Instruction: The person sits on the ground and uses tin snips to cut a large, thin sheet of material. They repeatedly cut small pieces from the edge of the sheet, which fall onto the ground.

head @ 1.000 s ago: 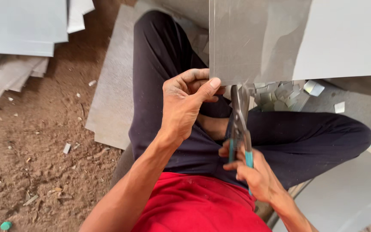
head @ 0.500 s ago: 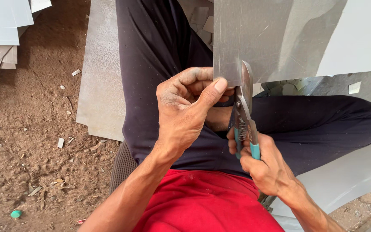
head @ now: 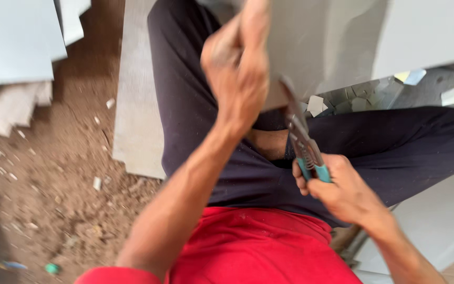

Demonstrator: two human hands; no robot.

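The big grey tile (head: 332,47) fills the top of your view, standing over your lap with its lower edge running roughly from 9 to 3 o'clock. Your left hand (head: 237,79) is clamped on that lower edge at about 12 o'clock from your waist, fingers wrapped tight round it, though it's blurry so I can't tell exactly how the thumb sits. The tile nippers (head: 303,142) lie with their long axis going from 5 up to 11 o'clock, head right at the tile's edge just beside your left hand, on its 4 o'clock side. Can't tell if the jaws are biting the tile or just next to it. Your right hand (head: 337,189) is closed round the teal handles at the low end, so it's well below the tile; the left is the one actually on it. Small offcut chips (head: 342,100) lie at 3 o'clock from the nipper head.
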